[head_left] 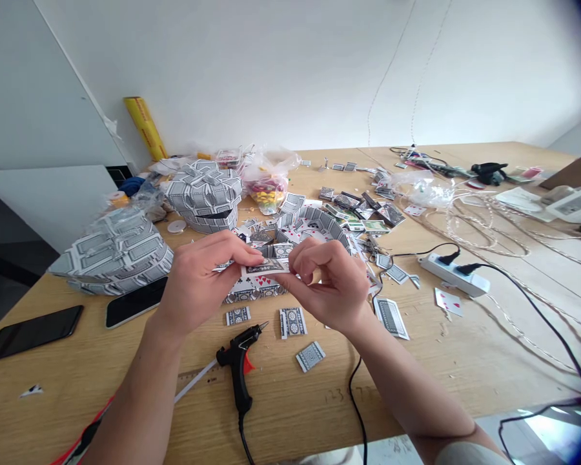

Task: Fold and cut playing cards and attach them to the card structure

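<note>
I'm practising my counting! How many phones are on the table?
2 that I can see. One phone lies at the far left; the other phone lies between it and the left hand. More may be hidden.

The pale brown wooden tabletop (126,394) before me carries a black plastic glue gun (239,381), two dark rectangular phones (31,334), small grey-patterned paper cards (310,356) and a long white power strip (452,274).
</note>
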`<state>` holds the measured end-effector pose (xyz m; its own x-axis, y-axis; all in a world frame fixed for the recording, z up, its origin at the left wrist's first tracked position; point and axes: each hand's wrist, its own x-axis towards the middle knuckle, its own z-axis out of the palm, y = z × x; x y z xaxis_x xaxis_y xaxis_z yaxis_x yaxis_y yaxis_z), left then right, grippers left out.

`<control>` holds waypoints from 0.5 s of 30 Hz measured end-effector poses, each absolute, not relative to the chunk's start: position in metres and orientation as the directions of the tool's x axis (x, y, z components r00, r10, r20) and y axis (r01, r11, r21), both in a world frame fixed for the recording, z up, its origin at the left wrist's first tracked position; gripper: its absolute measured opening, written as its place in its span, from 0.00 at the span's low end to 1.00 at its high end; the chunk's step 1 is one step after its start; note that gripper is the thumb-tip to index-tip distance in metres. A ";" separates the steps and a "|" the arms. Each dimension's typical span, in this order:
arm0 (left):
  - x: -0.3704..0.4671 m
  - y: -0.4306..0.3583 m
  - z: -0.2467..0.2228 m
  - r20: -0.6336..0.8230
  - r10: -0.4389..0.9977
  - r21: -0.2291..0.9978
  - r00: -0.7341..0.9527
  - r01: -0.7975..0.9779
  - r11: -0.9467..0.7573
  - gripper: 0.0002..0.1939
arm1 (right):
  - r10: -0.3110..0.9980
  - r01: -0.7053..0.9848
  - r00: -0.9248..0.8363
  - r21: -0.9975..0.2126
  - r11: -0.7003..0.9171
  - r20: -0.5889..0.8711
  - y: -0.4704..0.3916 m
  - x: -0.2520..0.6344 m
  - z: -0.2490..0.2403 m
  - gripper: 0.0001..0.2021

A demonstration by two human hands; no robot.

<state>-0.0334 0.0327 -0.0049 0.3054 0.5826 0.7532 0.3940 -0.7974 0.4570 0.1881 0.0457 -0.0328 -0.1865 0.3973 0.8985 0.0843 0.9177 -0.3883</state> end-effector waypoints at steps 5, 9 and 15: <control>-0.039 0.033 -0.004 0.761 0.572 0.428 0.306 0.427 -0.797 0.13 | 0.345 0.142 -0.235 -0.319 0.937 0.909 0.044 0.191 -0.024 0.17; -0.040 0.031 -0.003 0.780 0.559 0.391 0.281 0.479 -0.786 0.16 | 0.312 0.186 -0.271 -0.269 0.945 0.911 0.041 0.192 -0.019 0.15; -0.035 0.028 0.002 0.783 0.553 0.336 0.286 0.553 -0.762 0.13 | 0.412 0.351 -0.313 -0.299 0.887 0.856 0.040 0.192 -0.018 0.11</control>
<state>-0.0353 0.0281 0.0019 0.2862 0.5526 0.7828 0.5534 -0.7622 0.3357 0.1918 0.0401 -0.0184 -0.3135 0.4119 0.8556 0.3512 0.8874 -0.2985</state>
